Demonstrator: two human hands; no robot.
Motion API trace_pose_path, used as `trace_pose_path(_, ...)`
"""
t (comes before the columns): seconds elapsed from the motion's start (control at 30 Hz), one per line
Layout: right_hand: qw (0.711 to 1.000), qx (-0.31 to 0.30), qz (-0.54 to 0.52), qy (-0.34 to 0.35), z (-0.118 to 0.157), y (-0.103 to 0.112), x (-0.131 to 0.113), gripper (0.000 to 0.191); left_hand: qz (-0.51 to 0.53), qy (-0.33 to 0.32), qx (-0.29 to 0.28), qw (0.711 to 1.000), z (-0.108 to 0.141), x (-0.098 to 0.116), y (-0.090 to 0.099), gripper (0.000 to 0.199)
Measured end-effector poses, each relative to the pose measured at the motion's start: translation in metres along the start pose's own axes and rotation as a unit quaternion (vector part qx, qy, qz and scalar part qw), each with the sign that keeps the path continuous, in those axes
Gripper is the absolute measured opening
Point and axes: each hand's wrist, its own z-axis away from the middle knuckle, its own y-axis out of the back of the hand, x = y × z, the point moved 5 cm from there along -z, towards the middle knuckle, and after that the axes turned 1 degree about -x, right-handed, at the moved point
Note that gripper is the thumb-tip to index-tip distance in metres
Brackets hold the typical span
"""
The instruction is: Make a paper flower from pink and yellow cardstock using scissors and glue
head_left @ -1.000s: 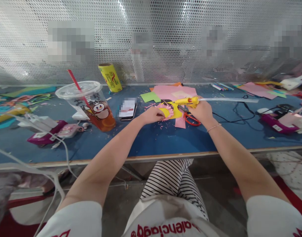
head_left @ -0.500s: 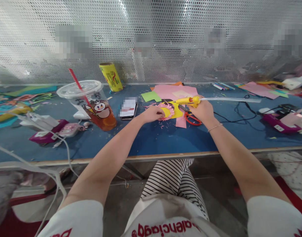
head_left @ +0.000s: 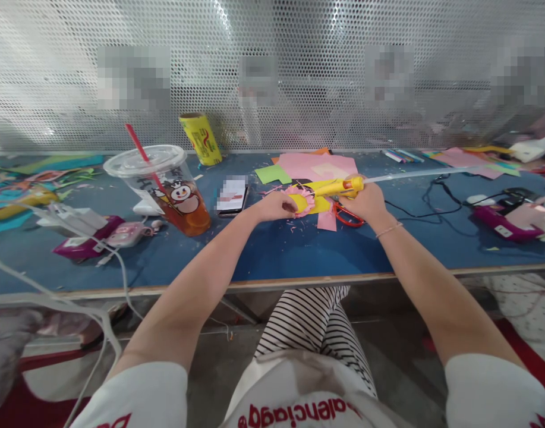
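Observation:
My right hand is wrapped round a yellow hot glue gun, with a long clear glue stick jutting from its back to the right. The gun's front end points left, over a yellow paper piece edged with pink fringed paper. At the left edge of that paper, my left hand pinches it between thumb and fingers. Red-handled scissors lie just below my right hand, partly covered. Beside them is a small pink paper strip.
Pink sheets and a green piece lie behind my hands. To the left stand a phone, a drink cup and a yellow cardboard tube. A black cable and purple power strip are on the right.
The glue gun has tipped and come down, its front end now lower and closer to the pink fringe. Its glue stick now slants upward to the right. My left hand stays nearly in place.

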Motion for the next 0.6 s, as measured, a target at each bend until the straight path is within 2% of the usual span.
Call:
trace_pose_path(0.2,1.0,-0.009,0.009,0.0,-0.001,-0.001,0.001,0.05,-0.009,-0.03,-0.016,0.999,0.001,0.005,0.0,0.021)
trace_pose_path(0.37,1.0,-0.006,0.008,0.0,-0.001,0.001,0.001,0.05,-0.091,-0.066,-0.051,0.992,0.001,0.014,-0.004,0.03)
trace_pose_path(0.5,1.0,-0.012,0.014,-0.002,-0.002,0.003,0.0,0.05,-0.171,-0.07,-0.019,0.983,0.002,0.031,-0.01,0.017)
trace_pose_path(0.6,0.999,-0.023,0.024,-0.016,-0.002,0.003,0.001,0.051,-0.214,-0.024,0.023,0.976,0.0,0.039,-0.014,0.026)
